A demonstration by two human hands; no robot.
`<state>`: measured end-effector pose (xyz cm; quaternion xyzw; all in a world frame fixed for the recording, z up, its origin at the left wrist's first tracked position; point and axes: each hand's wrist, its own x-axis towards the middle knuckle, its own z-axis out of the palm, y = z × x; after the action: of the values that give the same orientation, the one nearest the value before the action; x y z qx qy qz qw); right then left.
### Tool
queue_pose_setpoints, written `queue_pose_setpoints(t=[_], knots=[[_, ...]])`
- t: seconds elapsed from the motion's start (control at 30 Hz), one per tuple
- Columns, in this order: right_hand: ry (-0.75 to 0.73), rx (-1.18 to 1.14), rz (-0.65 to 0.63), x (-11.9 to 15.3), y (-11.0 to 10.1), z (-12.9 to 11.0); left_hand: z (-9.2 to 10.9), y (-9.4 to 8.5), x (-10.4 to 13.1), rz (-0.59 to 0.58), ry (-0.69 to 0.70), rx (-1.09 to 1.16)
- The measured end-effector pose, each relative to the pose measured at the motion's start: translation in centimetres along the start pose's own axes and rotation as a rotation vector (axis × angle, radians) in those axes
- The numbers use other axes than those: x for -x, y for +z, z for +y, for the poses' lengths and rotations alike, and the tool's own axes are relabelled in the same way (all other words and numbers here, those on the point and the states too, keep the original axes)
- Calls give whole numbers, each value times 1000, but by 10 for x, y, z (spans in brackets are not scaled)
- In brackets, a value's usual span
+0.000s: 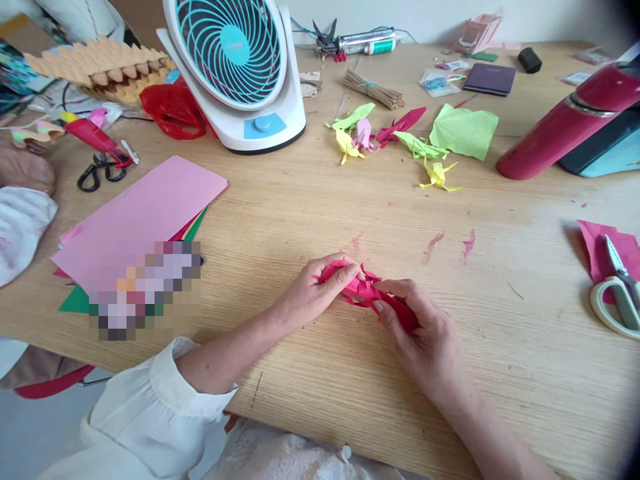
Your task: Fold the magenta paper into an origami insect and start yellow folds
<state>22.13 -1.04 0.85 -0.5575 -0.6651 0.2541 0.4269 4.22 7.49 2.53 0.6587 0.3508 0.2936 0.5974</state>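
Pink folded paper (367, 293) low over counter (310, 200), near front edge, between both hands. Left hand (315, 293) pinches left end, thumb and fingers closed on it. Right hand (425, 333) closed around right part, thumb on top. Paper looks light, thin, easy to crease or tear; better hold at thicker folded layers, not at thin points. Scissors (617, 300) far right, fan (235, 67) behind, well apart

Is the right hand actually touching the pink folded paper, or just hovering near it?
Touching. The head view shows the right hand with its fingers wrapped around one end of the pink folded paper, no gap visible; the left hand pinches the other end.
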Motion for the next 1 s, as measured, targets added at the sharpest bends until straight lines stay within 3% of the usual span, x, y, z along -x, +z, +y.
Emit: queue_pose_setpoints(t=[0.27, 0.7, 1.0], knots=[[-42, 35, 4, -1, 2, 1, 2, 4, 1, 37, -34, 63], [-59, 97, 0, 1, 1, -2, -13, 6, 2, 17, -280, 543], [-56, 111, -4, 1, 2, -4, -12, 5, 2, -2, -322, 614]])
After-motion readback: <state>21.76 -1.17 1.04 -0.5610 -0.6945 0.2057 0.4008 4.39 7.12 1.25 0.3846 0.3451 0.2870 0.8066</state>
